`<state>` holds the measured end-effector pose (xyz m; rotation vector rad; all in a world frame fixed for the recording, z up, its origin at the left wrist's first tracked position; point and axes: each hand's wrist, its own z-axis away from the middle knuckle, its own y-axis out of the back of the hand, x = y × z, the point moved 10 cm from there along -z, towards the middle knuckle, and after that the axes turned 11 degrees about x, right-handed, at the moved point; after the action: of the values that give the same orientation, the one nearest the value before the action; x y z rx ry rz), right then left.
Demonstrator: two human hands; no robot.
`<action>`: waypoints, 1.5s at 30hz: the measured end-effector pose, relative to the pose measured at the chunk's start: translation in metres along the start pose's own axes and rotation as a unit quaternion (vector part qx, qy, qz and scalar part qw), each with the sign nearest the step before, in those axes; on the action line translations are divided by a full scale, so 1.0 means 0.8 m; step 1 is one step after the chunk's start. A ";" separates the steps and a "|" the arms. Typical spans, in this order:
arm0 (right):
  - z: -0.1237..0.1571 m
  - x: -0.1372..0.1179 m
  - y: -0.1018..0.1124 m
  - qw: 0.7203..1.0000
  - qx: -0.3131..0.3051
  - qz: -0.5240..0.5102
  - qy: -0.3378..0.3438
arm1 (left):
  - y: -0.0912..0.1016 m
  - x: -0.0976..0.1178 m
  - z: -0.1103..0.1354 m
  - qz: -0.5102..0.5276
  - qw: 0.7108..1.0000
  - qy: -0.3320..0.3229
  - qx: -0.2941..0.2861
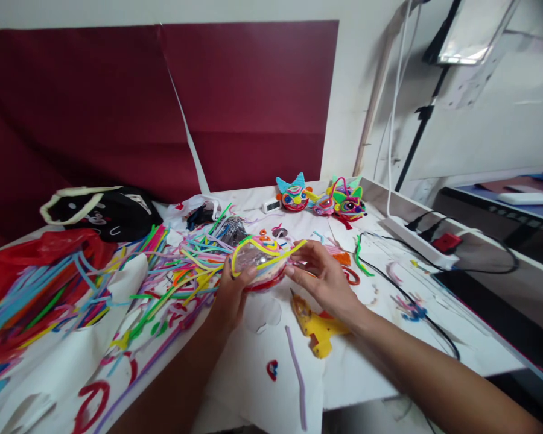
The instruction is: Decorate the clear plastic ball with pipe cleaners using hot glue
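Observation:
Both my hands hold a small round clear craft piece [259, 263] with a red rim and yellow pipe cleaner bent over its top. My left hand [232, 293] grips its left edge, thumb on top. My right hand [322, 274] pinches its right edge where the yellow pipe cleaner [286, 252] sticks out. A yellow glue gun [317, 328] lies on the white table [380, 355] just under my right wrist.
A heap of coloured pipe cleaners [163, 271] spreads left of my hands. Finished colourful masks [322, 198] sit at the back. A black bag [104, 212], red plastic bag [36, 259], power strip [419, 241] with cables and a loose purple pipe cleaner [297, 374] lie around.

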<state>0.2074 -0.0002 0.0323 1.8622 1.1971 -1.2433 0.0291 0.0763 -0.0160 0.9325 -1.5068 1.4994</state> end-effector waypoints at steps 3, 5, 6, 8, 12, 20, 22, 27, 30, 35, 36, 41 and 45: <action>-0.008 -0.009 0.007 0.999 -0.030 0.031 0.009 | 0.004 0.003 -0.005 0.015 1.000 -0.008 0.008; -0.007 -0.017 0.006 0.993 -0.082 0.083 0.019 | 0.008 0.005 -0.008 0.024 0.999 -0.009 0.020; -0.003 -0.021 0.003 0.985 -0.120 0.119 0.026 | 0.010 0.004 -0.009 0.026 0.999 -0.007 0.025; 0.014 -0.027 -0.004 0.956 -0.213 0.197 0.040 | 0.012 0.004 -0.010 0.031 0.999 -0.002 0.035; 0.057 -0.033 -0.003 0.872 -0.343 0.338 0.091 | 0.014 0.004 -0.009 0.036 0.998 -0.004 0.046; 0.098 0.025 0.013 0.770 -0.384 0.497 0.110 | 0.010 0.001 -0.007 0.027 0.999 -0.002 0.040; 0.101 0.028 0.008 0.775 -0.365 0.497 0.140 | 0.010 0.000 -0.007 0.031 0.999 -0.002 0.038; 0.100 0.022 0.007 0.791 -0.339 0.486 0.153 | 0.007 -0.002 -0.008 0.050 0.999 0.003 0.020; 0.096 0.006 0.017 0.816 -0.303 0.461 0.173 | 0.007 -0.005 -0.008 0.057 0.998 0.004 0.014; 0.094 -0.032 0.037 0.843 -0.202 0.419 0.269 | 0.002 -0.006 -0.006 0.062 0.998 0.010 -0.006; 0.095 -0.039 0.038 0.849 -0.185 0.407 0.283 | 0.000 -0.005 -0.005 0.064 0.998 0.012 -0.012; 0.100 -0.070 0.027 0.863 -0.148 0.342 0.342 | -0.009 -0.001 0.000 0.078 0.996 0.011 -0.044; 0.108 -0.084 0.023 0.854 -0.127 0.326 0.386 | -0.008 0.001 0.000 0.080 0.996 0.004 -0.042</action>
<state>0.1805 -0.1038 0.0609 2.3314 0.8674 0.0654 0.0345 0.0761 -0.0124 0.7717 -1.6589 1.5359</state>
